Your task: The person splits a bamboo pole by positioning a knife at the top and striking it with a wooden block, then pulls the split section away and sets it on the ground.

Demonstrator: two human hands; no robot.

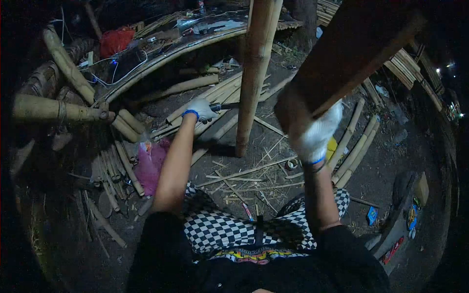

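My left hand (199, 109), in a white glove with a blue cuff, is closed on the dark handle of a knife (225, 106). Its blade points right, up to the side of an upright bamboo pole (256, 73). The pole's lower end is near the ground between the two hands. On the right, my gloved right hand (320, 134) is wrapped round a thick, dark length of wood (349, 53). That wood looms large near the camera, slanting to the upper right. Split bamboo strips (220, 93) lie beyond my left hand.
A bamboo-edged platform (181, 44) curves across the back, with a red bag (116, 42) at its left. A pink bag (152, 163) and cut bamboo pieces (110, 183) lie left. Bamboo lengths (359, 149) lie right; a tape roll (291, 164) sits among shavings in front.
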